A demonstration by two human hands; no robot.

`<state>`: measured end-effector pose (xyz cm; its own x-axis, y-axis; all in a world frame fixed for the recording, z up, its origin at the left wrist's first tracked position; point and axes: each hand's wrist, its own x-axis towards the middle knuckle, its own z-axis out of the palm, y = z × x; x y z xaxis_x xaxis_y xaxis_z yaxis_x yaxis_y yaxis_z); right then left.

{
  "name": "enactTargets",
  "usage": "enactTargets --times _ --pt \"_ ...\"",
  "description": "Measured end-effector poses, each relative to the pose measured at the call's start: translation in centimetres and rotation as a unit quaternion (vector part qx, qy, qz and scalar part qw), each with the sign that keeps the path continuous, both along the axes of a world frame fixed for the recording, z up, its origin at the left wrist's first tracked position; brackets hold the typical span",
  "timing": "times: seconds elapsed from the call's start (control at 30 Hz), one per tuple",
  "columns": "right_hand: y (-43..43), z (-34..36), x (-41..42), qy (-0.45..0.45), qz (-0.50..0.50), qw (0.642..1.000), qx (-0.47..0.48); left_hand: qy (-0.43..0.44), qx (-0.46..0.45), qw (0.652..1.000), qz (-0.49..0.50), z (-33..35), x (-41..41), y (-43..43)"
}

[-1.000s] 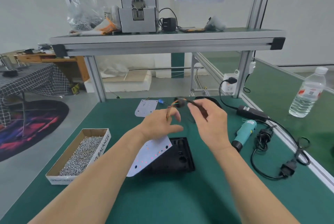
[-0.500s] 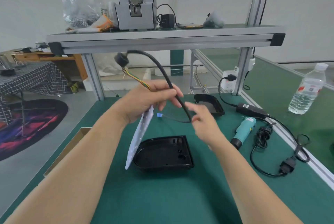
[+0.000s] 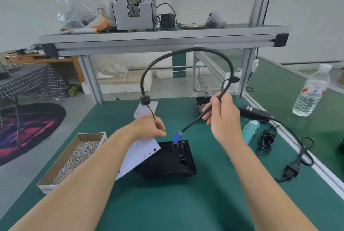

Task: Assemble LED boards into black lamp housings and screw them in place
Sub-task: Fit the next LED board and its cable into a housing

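Black cable apparently between right-hand fingers

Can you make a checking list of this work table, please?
Surface: green table mat, no spills seen.
Job's things: black plastic lamp housing; tilted white LED board overlapping its left edge.
Clutter: cardboard box of silver screws; teal power tool; clear water bottle.
Hands: left hand grips coloured wires of the black arched cable; right hand pinches it farther along.
Cables: blue connector hangs over the housing's far edge; black power cord at right.
Surroundings: aluminium shelf carrying a grey metal machine.
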<state>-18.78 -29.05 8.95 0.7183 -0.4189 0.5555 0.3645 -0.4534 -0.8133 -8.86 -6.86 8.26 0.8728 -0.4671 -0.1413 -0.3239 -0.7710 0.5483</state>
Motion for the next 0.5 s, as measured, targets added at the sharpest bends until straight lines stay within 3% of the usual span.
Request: enactTargets --times 0.17,0.27,0.4,0.5 --pt "0.3 -1.1 -1.7 0.068 0.031 0.984 -0.164 0.023 0.141 0.989 -0.040 -3.3 0.0 -1.9" --pt "0.5 -1.9 -2.3 0.091 0.050 0.977 -0.187 -0.003 0.188 0.981 -0.042 -3.4 -0.2 -2.6" --pt "0.6 -1.5 -2.8 0.085 0.073 0.973 -0.202 0.006 0.188 0.980 -0.072 -2.2 -0.5 -2.2" --pt "0.7 -0.6 -3.4 0.060 0.094 0.955 -0.275 -0.016 0.153 0.984 -0.091 -1.2 -0.5 -1.4"
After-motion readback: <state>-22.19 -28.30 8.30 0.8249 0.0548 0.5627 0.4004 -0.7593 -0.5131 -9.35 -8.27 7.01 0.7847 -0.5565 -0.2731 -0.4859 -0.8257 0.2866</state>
